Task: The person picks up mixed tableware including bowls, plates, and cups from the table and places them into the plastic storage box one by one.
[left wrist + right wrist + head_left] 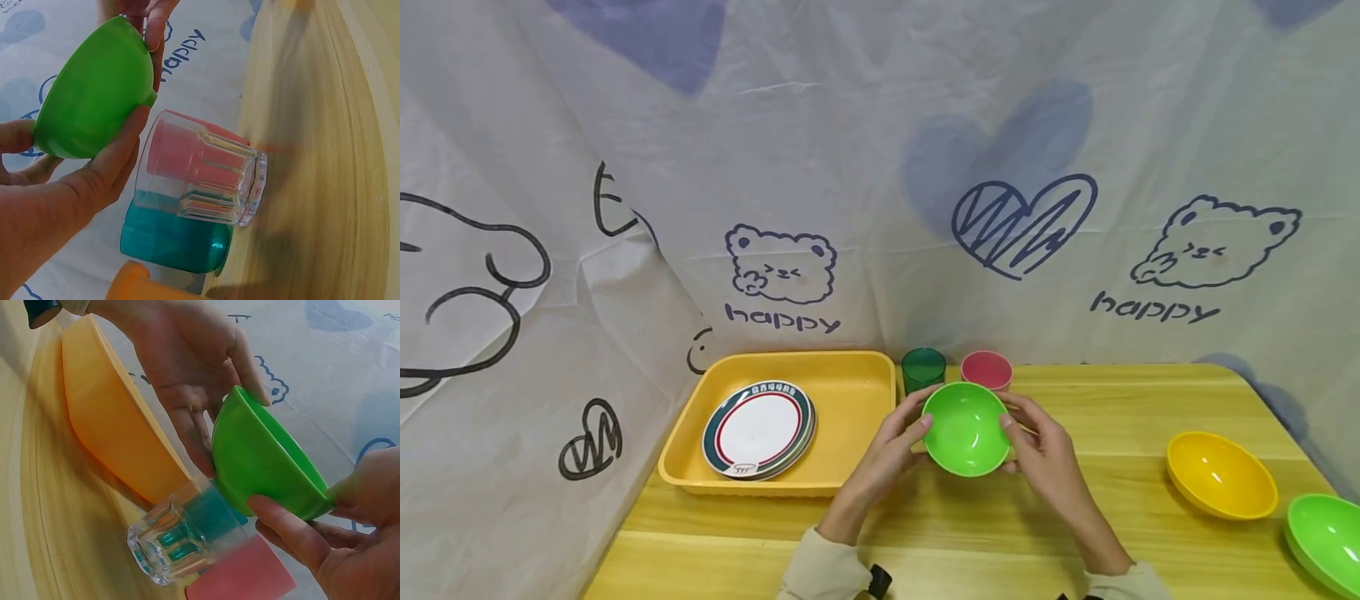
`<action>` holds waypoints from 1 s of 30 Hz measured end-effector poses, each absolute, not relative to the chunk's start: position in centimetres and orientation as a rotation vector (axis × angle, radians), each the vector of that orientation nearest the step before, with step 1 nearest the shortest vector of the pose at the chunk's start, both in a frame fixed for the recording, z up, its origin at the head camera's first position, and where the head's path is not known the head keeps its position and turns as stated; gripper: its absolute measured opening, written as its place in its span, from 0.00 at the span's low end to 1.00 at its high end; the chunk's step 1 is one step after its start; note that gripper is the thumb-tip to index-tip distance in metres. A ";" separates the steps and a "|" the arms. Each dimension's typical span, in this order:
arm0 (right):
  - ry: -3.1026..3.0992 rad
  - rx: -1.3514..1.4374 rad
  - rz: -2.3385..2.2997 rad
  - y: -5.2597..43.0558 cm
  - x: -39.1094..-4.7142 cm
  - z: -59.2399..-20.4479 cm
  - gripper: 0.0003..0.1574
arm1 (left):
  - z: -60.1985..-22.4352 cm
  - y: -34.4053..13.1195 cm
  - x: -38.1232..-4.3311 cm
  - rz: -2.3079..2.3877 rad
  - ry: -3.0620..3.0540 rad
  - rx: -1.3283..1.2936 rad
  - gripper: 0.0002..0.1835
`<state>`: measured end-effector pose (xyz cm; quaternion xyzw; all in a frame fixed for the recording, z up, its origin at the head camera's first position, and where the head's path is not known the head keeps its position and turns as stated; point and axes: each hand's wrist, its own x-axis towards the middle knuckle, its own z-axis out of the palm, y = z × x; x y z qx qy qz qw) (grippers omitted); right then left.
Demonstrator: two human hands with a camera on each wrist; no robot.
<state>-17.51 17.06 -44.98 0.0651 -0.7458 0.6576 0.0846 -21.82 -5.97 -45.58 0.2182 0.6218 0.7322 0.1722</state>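
Between both hands a green bowl (967, 430) is held above the table, its inside facing the head camera. My left hand (886, 454) grips its left side, thumb at the rim and fingers underneath. On the opposite side my right hand (1043, 450) holds it the same way. Beneath and behind the bowl, a clear glass (200, 169) stands on the table, hidden from the head view. Close to that glass are a teal cup (923, 370) and a pink cup (987, 369).
A yellow tray (857, 425) at the left holds stacked plates (758, 429) with a green-and-red rim. Toward the right lie a yellow bowl (1221, 475) and another green bowl (1328, 540), cut by the frame edge. A printed cloth (887, 167) hangs behind the wooden table (1112, 417).
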 end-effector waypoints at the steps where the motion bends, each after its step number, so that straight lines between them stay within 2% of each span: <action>1: -2.228 0.195 1.960 17.1 -17.5 -45.0 0.22 | -45.5 -6.0 -21.8 2.074 1.774 0.616 0.25; 14: -2.232 0.302 1.914 17.6 -17.2 -44.4 0.23 | -43.9 -6.9 -21.8 2.016 1.883 0.618 0.25; 20: -2.239 0.424 1.839 19.4 -16.8 -44.3 0.22 | -43.1 -9.5 -22.0 2.050 1.926 0.573 0.26; 30: -2.548 0.367 1.534 23.2 -15.3 -44.1 0.22 | -42.1 -14.0 -23.0 2.115 2.065 0.402 0.25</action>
